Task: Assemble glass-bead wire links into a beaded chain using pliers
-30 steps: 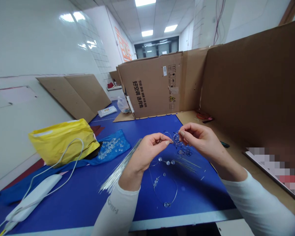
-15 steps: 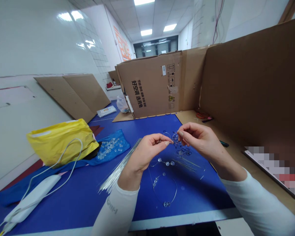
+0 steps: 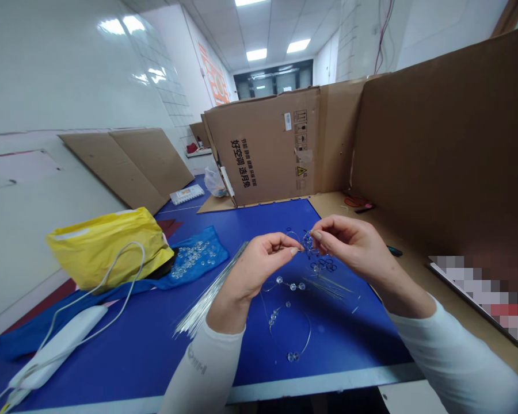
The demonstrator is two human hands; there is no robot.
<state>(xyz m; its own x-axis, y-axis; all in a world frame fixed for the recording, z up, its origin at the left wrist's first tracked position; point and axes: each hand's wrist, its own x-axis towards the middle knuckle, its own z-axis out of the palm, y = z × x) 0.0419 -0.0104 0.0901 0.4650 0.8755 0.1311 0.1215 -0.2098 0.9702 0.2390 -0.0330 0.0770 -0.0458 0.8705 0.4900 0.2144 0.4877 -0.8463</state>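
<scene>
My left hand [image 3: 270, 259] is closed in a pinch, with the end of a thin wire [image 3: 301, 249] at its thumb and fingertips. My right hand [image 3: 343, 238] also pinches, close by on the right; the tiny thing at its fingertips is too small to name. Below my hands, a thin wire loop [image 3: 309, 330] curves over the blue table, with clear round beads [image 3: 293, 356] along it. More clear beads [image 3: 293, 286] sit nearer my left fingers. Behind the fingertips lie dark small rings [image 3: 323, 265] and a tangle of beaded wire [image 3: 309, 244].
A bundle of silvery wires [image 3: 205, 302] lies left of my left forearm. Loose clear beads [image 3: 194, 256] rest on a blue cloth [image 3: 222, 253] beside a yellow bag [image 3: 112, 247]. A white power strip [image 3: 60, 348] with its cable is at left. Cardboard panels [image 3: 276, 155] stand behind and right.
Both hands keep nearly the same pinched pose. My right fingertips have shifted very slightly left, and the view has moved a little.
</scene>
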